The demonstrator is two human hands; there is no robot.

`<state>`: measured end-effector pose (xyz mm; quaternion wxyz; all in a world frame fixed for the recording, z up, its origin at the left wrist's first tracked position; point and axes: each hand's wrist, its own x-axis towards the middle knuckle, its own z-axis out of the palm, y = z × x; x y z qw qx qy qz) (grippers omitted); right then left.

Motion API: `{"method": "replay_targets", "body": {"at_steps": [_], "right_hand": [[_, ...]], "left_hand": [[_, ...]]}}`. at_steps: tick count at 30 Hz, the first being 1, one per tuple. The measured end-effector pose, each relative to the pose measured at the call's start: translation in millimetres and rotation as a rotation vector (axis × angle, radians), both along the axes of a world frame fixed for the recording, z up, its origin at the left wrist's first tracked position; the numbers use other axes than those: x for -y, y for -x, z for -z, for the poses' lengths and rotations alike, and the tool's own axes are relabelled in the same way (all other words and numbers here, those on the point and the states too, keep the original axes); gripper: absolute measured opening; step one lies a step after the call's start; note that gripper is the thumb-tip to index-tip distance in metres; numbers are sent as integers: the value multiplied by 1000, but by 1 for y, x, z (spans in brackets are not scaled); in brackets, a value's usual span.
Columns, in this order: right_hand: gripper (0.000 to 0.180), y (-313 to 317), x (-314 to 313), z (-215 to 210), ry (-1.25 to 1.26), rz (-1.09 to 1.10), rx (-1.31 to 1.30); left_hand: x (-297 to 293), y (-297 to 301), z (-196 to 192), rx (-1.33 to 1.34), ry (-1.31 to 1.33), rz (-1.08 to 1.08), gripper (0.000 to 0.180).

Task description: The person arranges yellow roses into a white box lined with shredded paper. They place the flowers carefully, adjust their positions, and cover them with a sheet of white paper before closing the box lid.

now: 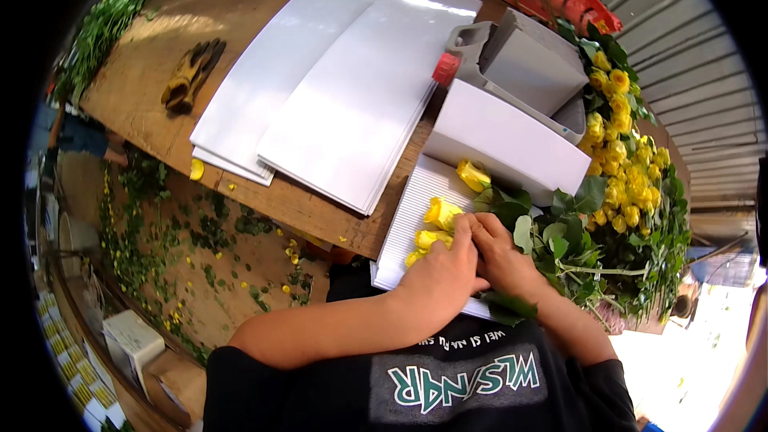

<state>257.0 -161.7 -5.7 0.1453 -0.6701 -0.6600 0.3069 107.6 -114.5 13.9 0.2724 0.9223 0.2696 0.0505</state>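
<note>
Both hands meet just below several yellow rose heads [442,213], which rest over a white corrugated cardboard sheet [436,182] in front of me. My left hand [442,266] is closed at the base of the lower roses, its fingers bent against them. Close against it, my right hand [506,262] is closed too, fingertips touching the left; what lies between its fingers is hidden. Another yellow rose [474,176] lies farther up the sheet, by a white box [512,142]. Green rose leaves [552,236] spread to the right of my right hand.
White cardboard sheets [344,88] lie stacked on the wooden table [144,84], with gloves [192,78] to their left. A grey jug with a red cap [446,69] stands behind the box. A large pile of yellow roses [624,168] fills the right. Cut leaves [212,232] litter the floor.
</note>
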Motion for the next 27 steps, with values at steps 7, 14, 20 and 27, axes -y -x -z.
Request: {"method": "replay_targets", "body": {"at_steps": [7,14,20,27], "right_hand": [[44,-6,-2,8,-182,-102,153],[45,-4,1,21,-361,-123,204],[45,-17,7,-33,-339,-120,113],[24,-271,31,-59,-408,989,832]], "left_hand": [[-8,0,2,-137,31,150,20],[-20,-2,-7,-169,193,91,17],[-24,-8,-9,-235,174,126,17],[-22,-4,-13,-240,84,157,16]]}}
